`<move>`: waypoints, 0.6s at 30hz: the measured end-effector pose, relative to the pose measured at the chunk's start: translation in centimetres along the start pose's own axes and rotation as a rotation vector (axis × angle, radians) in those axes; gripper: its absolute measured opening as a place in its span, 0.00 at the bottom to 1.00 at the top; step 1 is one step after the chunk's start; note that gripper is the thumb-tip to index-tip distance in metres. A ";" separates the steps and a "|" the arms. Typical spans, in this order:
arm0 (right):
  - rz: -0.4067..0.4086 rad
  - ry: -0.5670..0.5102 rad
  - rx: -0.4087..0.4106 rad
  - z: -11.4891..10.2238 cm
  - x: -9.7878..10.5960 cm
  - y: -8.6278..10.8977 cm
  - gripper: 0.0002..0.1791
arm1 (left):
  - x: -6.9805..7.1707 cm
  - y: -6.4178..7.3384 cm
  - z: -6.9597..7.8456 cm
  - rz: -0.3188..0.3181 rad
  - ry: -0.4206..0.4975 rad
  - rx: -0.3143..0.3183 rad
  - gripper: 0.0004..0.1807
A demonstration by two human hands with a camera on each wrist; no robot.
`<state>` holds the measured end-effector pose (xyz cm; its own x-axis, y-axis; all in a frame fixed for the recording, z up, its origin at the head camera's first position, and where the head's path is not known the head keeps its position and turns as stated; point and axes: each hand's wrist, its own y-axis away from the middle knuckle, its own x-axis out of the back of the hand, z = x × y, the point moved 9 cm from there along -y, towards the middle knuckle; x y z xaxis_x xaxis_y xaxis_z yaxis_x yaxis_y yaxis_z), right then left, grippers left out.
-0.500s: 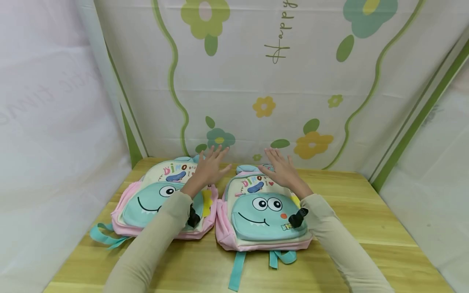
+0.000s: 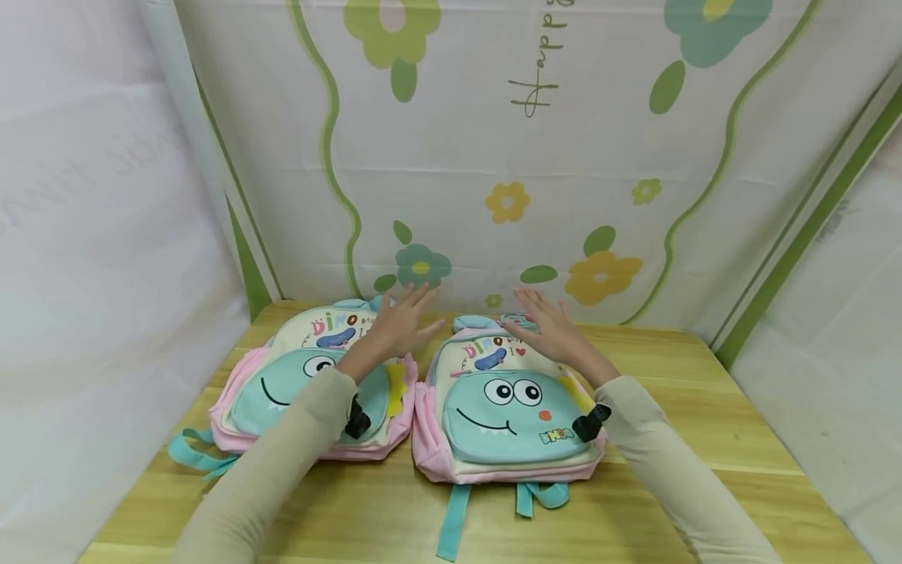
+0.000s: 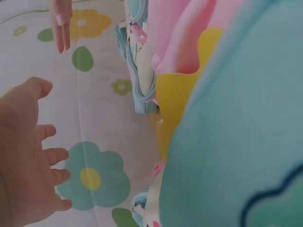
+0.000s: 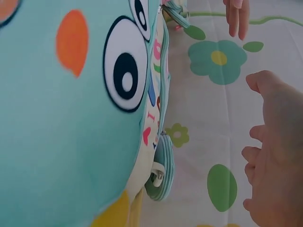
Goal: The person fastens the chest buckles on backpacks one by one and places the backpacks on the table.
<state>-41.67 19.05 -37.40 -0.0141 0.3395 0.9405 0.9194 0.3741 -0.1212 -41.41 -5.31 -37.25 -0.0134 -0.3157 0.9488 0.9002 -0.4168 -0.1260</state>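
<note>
On yellowish wood-grain tabletop (image 2: 676, 439) | pink-cream-teal fabric dinosaur-face left backpack (image 2: 282, 403) and matching right backpack (image 2: 510, 423) side by side, unmoved | left hand (image 2: 398, 325), right hand (image 2: 557, 333) raised, fingers extended, holding nothing; wrists slightly wider apart | handling apparently paused

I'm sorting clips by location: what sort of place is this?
Probably a small indoor booth, screened off with cloth: a flower-printed backdrop hangs behind a wood-grain table, and pale fabric sides flank it left and right.
</note>
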 end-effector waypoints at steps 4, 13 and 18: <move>-0.012 -0.011 0.014 0.4 0.1 1.0 0.46 | -0.2 1.2 0.3 -0.038 0.034 -0.035 0.42; -0.072 -0.109 0.023 1.9 -0.2 5.2 0.45 | -2.3 4.2 1.2 -0.149 0.117 -0.105 0.47; -0.077 -0.188 0.038 2.9 -0.6 7.7 0.46 | -3.6 5.5 2.0 -0.231 0.115 -0.153 0.50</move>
<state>-35.77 24.23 -39.78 -0.1599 0.4624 0.8721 0.8974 0.4362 -0.0667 -35.55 -4.78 -40.76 -0.2675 -0.2886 0.9193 0.7917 -0.6097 0.0390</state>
